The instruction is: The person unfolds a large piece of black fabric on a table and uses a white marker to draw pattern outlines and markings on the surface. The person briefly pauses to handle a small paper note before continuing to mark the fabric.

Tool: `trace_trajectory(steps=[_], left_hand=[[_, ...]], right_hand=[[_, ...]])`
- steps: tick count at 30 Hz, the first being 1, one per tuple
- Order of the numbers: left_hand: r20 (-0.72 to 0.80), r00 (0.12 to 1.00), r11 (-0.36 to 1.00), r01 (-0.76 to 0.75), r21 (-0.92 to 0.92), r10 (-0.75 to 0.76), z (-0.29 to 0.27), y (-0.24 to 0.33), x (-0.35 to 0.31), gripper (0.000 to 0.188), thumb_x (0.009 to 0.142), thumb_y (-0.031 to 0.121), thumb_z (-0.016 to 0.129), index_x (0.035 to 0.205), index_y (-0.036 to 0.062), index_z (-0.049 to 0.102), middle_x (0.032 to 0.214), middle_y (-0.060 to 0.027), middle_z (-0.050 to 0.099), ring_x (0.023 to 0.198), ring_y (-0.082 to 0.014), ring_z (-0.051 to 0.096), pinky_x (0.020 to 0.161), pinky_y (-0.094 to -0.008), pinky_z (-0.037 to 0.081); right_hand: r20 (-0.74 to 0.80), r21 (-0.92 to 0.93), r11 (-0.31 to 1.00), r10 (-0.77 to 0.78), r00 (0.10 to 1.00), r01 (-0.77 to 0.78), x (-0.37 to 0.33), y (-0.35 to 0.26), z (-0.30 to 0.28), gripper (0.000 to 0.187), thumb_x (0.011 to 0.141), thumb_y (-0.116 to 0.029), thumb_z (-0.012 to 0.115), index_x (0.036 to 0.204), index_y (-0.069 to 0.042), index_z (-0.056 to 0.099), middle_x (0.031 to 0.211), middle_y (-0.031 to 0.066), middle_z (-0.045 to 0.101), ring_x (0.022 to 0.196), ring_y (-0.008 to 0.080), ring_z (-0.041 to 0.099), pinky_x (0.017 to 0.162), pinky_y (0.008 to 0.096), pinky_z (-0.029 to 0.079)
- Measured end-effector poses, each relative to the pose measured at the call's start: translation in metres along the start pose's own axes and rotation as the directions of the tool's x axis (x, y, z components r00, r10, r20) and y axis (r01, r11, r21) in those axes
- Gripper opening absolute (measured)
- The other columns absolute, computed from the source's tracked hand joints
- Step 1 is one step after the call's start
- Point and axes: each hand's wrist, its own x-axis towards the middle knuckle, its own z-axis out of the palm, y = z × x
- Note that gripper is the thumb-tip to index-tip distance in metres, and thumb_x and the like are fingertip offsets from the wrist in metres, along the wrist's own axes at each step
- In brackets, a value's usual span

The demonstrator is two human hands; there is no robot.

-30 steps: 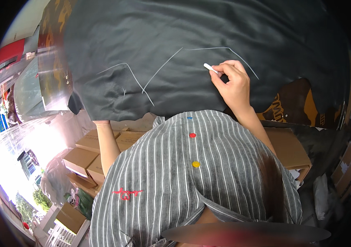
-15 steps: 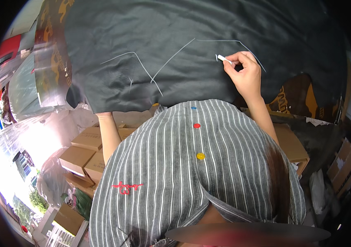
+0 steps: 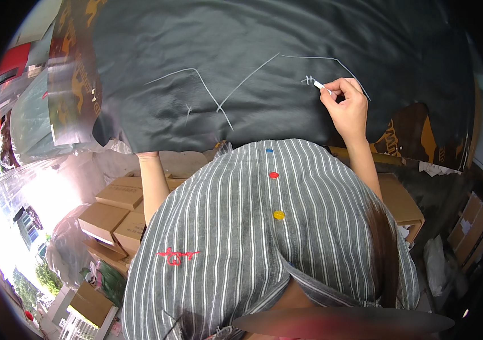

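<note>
Cartons (image 3: 119, 191): brown, between eight and nine o'clock, partly hidden behind my forearm.
Left hand (image 3: 149, 154): nine o'clock, mostly under the sheet's edge; I can't tell how its fingers stand.
Black sheet (image 3: 264, 99): leathery, filling twelve o'clock, top cut off.
White chalk (image 3: 318, 85): between one and two, tip at small marks (image 3: 307, 80), back end covered.
Right hand (image 3: 348, 109): I'm pinching the chalk.
Brown printed sheet (image 3: 414, 139): near three, mostly covered.
</note>
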Motion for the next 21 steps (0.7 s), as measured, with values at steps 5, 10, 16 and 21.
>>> trace_trajectory(steps=[5,10,16,21], left_hand=[[-0.016,1.000,1.000,0.005,-0.018,-0.006,0.001,0.001,-0.001,0.070,0.098,0.041,0.048,0.152,0.0016,0.029,0.156,-0.0136,0.036,0.144,-0.0286,0.033,0.121,-0.0415,0.024],[-0.029,0.999,0.999,0.012,-0.033,-0.013,0.001,0.001,-0.003,0.070,0.099,0.043,0.046,0.152,0.0016,0.029,0.156,-0.0135,0.036,0.144,-0.0291,0.033,0.120,-0.0422,0.025],[-0.042,0.999,0.999,0.014,-0.049,-0.016,0.000,0.002,-0.004,0.070,0.099,0.044,0.044,0.152,0.0017,0.028,0.156,-0.0134,0.036,0.144,-0.0297,0.033,0.120,-0.0431,0.025],[-0.060,0.998,0.998,0.009,-0.062,-0.013,0.001,0.003,-0.005,0.070,0.100,0.045,0.042,0.153,0.0018,0.028,0.156,-0.0133,0.036,0.143,-0.0302,0.033,0.120,-0.0438,0.026]], right_hand=[[-0.009,0.050,0.998,0.049,0.999,-0.049,0.003,-0.002,0.006,0.008,0.077,-0.009,0.074,0.079,-0.003,0.069,0.075,0.0041,0.060,0.060,0.0118,0.057,0.058,0.0276,0.046],[-0.034,0.034,0.997,0.076,0.997,-0.075,0.011,-0.005,0.009,0.008,0.078,-0.009,0.074,0.081,-0.003,0.070,0.076,0.0041,0.059,0.057,0.0107,0.055,0.058,0.0259,0.046],[-0.150,0.047,0.997,0.075,0.986,-0.069,0.013,-0.001,0.007,0.008,0.079,-0.006,0.074,0.085,-0.001,0.070,0.077,0.0040,0.059,0.058,0.0089,0.055,0.056,0.0244,0.045],[-0.057,-0.042,0.997,0.064,0.996,-0.066,-0.003,-0.007,-0.003,0.008,0.080,-0.006,0.074,0.084,0.000,0.070,0.078,0.0046,0.059,0.060,0.0095,0.057,0.057,0.0247,0.046]])
